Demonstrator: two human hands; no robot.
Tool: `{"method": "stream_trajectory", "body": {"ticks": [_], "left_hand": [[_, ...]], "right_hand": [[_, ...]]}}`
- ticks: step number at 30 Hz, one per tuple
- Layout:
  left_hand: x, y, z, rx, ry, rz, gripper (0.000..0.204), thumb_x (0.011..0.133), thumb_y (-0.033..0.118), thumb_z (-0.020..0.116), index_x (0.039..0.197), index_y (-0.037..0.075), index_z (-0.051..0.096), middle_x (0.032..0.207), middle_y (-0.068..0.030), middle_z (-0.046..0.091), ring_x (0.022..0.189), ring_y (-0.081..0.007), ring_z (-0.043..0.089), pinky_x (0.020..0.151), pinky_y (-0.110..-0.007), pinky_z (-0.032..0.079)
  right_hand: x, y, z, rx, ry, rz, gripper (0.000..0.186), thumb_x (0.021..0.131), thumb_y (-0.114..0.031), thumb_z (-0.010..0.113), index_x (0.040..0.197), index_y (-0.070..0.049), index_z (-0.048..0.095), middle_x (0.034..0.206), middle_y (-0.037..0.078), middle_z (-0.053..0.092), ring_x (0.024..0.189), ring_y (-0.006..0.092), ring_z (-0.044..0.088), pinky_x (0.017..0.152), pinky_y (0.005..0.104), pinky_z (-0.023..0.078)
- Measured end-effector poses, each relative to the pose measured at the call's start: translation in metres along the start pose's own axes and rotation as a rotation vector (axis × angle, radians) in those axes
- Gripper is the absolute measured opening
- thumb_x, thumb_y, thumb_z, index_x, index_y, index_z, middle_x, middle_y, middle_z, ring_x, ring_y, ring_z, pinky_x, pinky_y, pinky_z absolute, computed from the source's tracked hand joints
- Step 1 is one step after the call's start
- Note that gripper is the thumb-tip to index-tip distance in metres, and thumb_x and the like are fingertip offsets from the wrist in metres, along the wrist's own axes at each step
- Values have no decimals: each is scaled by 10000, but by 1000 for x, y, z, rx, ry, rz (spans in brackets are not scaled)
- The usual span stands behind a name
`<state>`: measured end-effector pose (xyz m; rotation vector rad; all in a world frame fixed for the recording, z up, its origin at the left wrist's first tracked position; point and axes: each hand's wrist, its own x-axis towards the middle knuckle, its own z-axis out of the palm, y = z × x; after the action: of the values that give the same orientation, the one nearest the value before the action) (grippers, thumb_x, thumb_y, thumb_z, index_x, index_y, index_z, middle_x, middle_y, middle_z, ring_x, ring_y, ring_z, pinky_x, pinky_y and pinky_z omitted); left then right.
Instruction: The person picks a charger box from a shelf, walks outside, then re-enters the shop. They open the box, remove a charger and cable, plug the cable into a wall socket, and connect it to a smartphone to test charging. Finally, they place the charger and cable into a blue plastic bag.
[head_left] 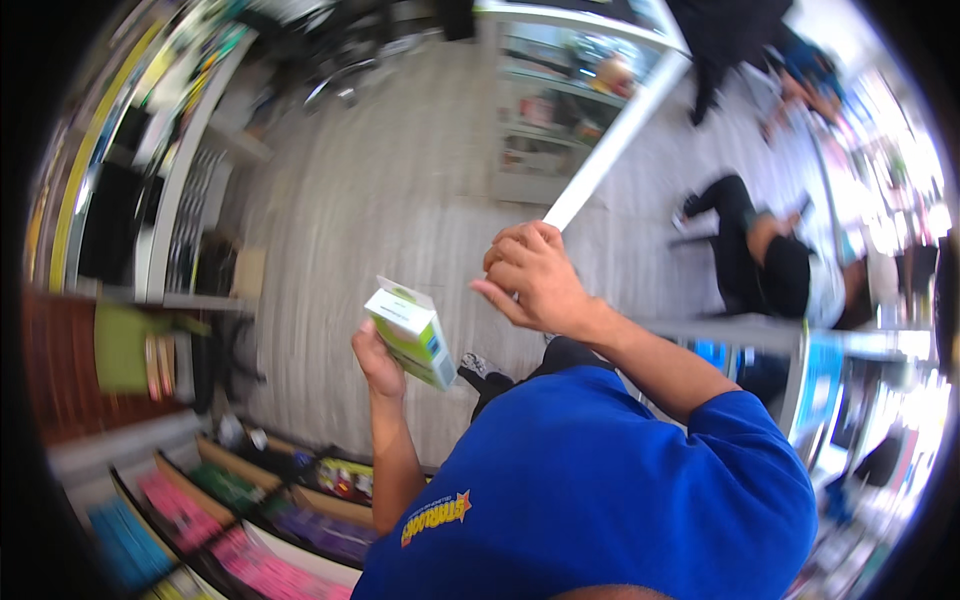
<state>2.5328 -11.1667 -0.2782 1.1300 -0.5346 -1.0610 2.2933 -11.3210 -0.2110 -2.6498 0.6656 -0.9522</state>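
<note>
We held the box (412,333) upright in our left hand (377,362); our right hand (530,277), just beside, gripped a white strip (610,150).

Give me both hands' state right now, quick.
Left hand: closed on a green-and-white box.
Right hand: fingers curled, raised; holding anything cannot be told.
</note>
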Motion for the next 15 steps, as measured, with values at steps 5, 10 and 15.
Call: {"method": "stream_trajectory", "body": {"ticks": [5, 10, 15], "left_hand": [[16, 2, 135, 318, -771, -48, 910, 1040, 752, 276, 1271, -15, 709, 1241, -158, 712, 1125, -253, 667, 945, -343, 514], [-23, -32, 287, 608, -1502, 314, 791, 1017, 727, 405, 1446, 106, 640, 1553, -116, 561, 1386, -336, 575, 1122, -415, 478], [-55, -89, 375, 726, -1630, 497, 691, 1010, 688, 471, 1510, 223, 582, 1585, -33, 529, 1384, -325, 565, 1099, -409, 500]], "right_hand": [[-143, -35, -50, -3, 493, 515, 474, 879, -195, 805, 1294, -59, 623, 1278, 166, 654, 1385, 370, 473, 1153, 495, 366], [-261, -40, -79, 709, 821, 945, 583, 1019, -273, 699, 1493, 15, 519, 1484, 207, 575, 1401, 247, 529, 1204, 415, 367], [-349, -9, -149, 697, 952, 1049, 543, 1105, -413, 513, 1394, 38, 605, 1374, 182, 649, 1265, 203, 620, 1057, 352, 489]]}}
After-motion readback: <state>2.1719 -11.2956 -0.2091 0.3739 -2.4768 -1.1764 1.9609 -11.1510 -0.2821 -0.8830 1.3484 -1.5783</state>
